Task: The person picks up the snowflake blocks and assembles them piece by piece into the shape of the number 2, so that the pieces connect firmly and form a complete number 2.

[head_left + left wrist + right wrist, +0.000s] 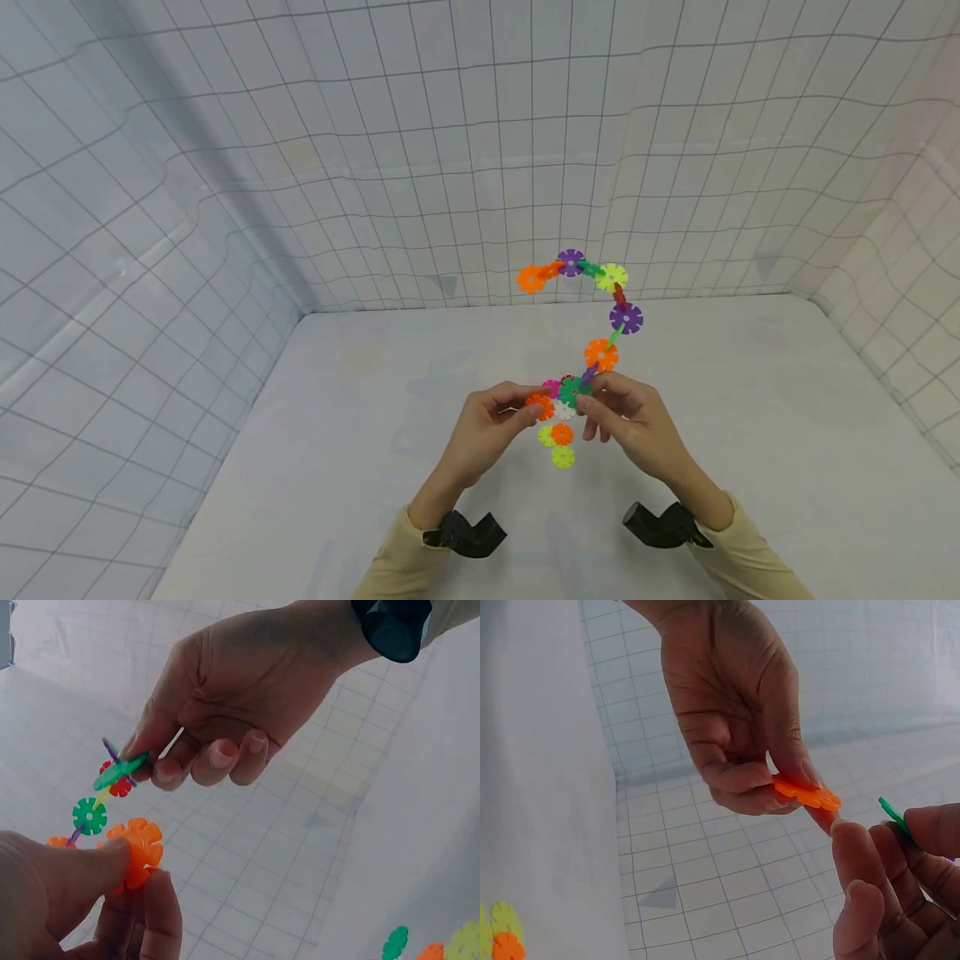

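Observation:
My left hand (489, 423) pinches an orange notched plastic disc (540, 407) between thumb and fingers. Facing it, my right hand (636, 421) pinches a green notched disc (572, 392), the near end of a chain of interlocked discs. From there the chain curves up and back through an orange disc (601, 355), a purple disc (626, 317) and a yellow disc (611, 277) to an orange disc (531, 279) at its far end. In the right wrist view, the held orange disc (807, 793) and green disc (894, 815) are close together but apart.
Loose discs lie on the white table (360, 467) below the hands, among them a white disc (563, 409), an orange disc (562, 433) and a yellow disc (563, 457). Grid-patterned curtains (420, 167) stand behind and at both sides.

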Tool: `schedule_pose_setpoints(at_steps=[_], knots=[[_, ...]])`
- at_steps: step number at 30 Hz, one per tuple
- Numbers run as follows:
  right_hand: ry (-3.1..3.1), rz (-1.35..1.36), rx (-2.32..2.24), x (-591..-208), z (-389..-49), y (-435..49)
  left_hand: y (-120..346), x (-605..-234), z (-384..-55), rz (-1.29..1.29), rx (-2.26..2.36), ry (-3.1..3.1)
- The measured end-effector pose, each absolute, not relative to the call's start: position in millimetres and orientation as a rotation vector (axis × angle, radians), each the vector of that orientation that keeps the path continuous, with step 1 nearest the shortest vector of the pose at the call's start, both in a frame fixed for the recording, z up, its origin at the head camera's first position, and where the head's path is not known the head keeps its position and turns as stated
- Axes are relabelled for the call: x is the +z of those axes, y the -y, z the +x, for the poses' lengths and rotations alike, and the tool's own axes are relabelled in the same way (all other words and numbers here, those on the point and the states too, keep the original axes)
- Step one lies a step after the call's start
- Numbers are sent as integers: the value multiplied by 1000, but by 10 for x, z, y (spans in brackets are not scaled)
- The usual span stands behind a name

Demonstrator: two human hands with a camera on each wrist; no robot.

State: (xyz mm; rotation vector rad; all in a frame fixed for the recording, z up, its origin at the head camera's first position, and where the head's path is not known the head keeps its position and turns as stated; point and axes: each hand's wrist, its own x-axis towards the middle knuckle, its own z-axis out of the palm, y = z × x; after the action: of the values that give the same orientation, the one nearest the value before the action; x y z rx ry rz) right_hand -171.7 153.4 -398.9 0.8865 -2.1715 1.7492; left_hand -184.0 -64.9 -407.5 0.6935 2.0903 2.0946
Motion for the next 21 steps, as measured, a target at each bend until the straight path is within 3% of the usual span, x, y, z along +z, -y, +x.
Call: schedule_pose_setpoints(at_steps=[21], knots=[[2196,868,1696,-3988,-1701,-1492,561,-3996,-1719,691,2044,-2109]])
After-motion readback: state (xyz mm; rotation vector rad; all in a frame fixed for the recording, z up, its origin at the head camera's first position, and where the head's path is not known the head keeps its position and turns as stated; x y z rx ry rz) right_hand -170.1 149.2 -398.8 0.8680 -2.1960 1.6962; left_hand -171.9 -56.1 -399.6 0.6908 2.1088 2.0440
